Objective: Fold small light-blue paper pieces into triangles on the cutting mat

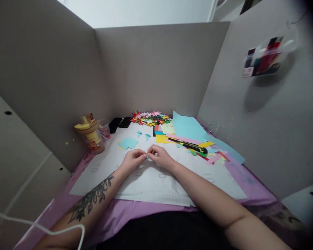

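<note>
My left hand and my right hand meet fingertip to fingertip over the white paper sheet. Pinched between them is a small light-blue folded paper piece, mostly covered by the fingers. Just beyond my hands lie two light-blue folded paper pieces. A few light-blue paper squares, with a yellow edge under them, rest to the left of these.
Folded paper stars are heaped at the back. A yellow-black utility knife lies on paper strips at right, near a large light-blue sheet. A lidded cup and dark phone-like objects stand back left. Grey panels enclose the table.
</note>
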`<move>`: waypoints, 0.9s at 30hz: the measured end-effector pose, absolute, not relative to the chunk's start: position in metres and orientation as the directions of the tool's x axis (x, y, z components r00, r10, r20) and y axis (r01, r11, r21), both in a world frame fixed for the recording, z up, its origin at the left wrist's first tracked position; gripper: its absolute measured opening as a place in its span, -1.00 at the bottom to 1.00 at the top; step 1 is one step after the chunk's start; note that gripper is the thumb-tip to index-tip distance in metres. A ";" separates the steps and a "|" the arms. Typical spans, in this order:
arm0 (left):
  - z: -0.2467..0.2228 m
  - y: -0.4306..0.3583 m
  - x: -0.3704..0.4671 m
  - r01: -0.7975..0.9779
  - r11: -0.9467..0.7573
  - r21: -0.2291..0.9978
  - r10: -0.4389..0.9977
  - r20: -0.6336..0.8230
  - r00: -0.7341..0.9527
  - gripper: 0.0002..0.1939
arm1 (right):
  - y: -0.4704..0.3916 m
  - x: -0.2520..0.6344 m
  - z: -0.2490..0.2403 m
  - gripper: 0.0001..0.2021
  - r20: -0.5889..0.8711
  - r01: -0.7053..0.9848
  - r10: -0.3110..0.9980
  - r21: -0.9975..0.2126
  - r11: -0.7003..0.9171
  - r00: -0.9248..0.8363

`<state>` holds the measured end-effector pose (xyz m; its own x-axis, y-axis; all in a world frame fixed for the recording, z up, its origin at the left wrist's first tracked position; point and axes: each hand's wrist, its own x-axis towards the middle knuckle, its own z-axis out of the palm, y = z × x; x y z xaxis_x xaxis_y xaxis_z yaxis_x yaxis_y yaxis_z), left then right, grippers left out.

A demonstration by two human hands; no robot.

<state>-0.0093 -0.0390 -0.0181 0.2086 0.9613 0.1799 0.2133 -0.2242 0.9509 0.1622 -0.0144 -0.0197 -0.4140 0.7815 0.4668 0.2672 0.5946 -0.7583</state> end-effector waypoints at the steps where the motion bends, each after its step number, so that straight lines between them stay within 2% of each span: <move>1: -0.018 -0.039 -0.009 0.219 -0.213 0.952 0.964 0.167 0.208 -0.75 | -0.015 0.162 -0.020 -0.95 0.463 0.265 0.788 -0.765 0.587 -0.407; 8: -0.018 -0.040 -0.009 0.186 -0.175 0.967 0.974 0.142 0.177 -0.75 | -0.016 0.161 -0.022 -0.98 0.482 0.206 0.811 -0.802 0.561 -0.331; 16: -0.015 -0.038 -0.008 0.177 -0.222 0.959 0.974 0.208 0.090 -0.77 | -0.022 0.160 -0.016 -0.94 0.575 0.183 0.750 -0.740 0.647 -0.327; 22: -0.016 -0.041 -0.009 0.258 -0.304 0.917 0.952 0.286 0.104 -0.78 | -0.024 0.151 -0.021 -0.93 0.550 0.259 0.798 -0.756 0.601 -0.246; 27: -0.017 -0.041 -0.009 0.309 -0.327 0.893 0.945 0.313 0.096 -0.79 | -0.024 0.150 -0.022 -0.96 0.492 0.198 0.843 -0.823 0.532 -0.219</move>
